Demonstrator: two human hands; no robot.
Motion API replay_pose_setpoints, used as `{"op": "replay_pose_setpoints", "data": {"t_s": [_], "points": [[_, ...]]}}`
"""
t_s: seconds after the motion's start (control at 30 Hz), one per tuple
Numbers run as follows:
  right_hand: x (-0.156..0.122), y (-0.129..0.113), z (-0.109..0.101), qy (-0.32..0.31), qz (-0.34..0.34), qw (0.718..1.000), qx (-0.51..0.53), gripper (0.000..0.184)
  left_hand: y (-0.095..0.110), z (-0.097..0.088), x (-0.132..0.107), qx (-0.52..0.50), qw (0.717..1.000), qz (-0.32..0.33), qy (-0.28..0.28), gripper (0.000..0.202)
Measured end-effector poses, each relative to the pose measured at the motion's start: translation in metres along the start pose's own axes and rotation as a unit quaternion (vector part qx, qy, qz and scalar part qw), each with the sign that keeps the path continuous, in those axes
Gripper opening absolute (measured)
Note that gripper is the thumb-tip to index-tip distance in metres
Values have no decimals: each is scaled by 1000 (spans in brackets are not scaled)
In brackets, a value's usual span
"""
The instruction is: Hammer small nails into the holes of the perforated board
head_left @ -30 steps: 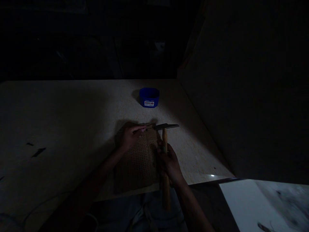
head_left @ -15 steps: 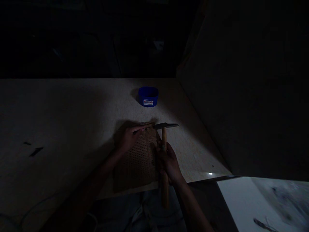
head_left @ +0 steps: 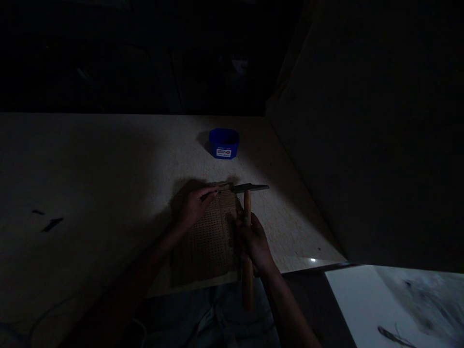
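Observation:
My right hand (head_left: pixel 255 241) is wrapped around the wooden handle of a hammer (head_left: pixel 247 285). Its dark metal head lies level at the far end, with one end by the top right edge of a cardboard piece (head_left: pixel 206 237). That brown cardboard, covered in rows of small holes, rests on the table in front of me. Over its upper left part, my left hand (head_left: pixel 194 205) has its thumb and forefinger pinched together near the top edge. A tiny dark thing shows at those fingertips, too small to name.
Beyond the cardboard stands a blue plastic tub (head_left: pixel 224 144) with a white label. Two dark scraps (head_left: pixel 53 224) lie on the table at left. A dark wall panel (head_left: pixel 362 145) bounds the right side. Lower right, a white surface (head_left: pixel 351 299) carries a clear plastic bag. The light is dim.
Almost nothing differs. The view has shifted very slightly; both hands and the hammer keep nearly the same place over the cardboard.

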State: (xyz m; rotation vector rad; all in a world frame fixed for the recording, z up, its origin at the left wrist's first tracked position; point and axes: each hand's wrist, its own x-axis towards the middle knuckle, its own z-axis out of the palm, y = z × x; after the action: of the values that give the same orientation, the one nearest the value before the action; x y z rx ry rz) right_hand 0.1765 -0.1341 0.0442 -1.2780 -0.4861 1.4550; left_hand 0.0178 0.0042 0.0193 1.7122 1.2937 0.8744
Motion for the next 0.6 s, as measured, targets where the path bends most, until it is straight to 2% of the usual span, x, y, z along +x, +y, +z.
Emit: {"op": "replay_pose_setpoints", "data": {"t_s": [0.17,0.27,0.33,0.43,0.6], "points": [[1,-5,1,-3,-10,1000,-27,50,-6,3,-2,4,999,26,20,29],[-2,-19,-1,-25,-27,996,-84,46,-3,3,-4,11,999,31,18,30],[-6,-36,-3,-39,-75,984,-155,42,0,4,-5,15,999,25,14,30],[-13,-63,-3,-67,-156,948,-268,39,3,4,-5,23,999,19,14,30],[-22,-91,4,-133,-151,926,-320,39,1,3,-4,39,999,19,22,33]]}}
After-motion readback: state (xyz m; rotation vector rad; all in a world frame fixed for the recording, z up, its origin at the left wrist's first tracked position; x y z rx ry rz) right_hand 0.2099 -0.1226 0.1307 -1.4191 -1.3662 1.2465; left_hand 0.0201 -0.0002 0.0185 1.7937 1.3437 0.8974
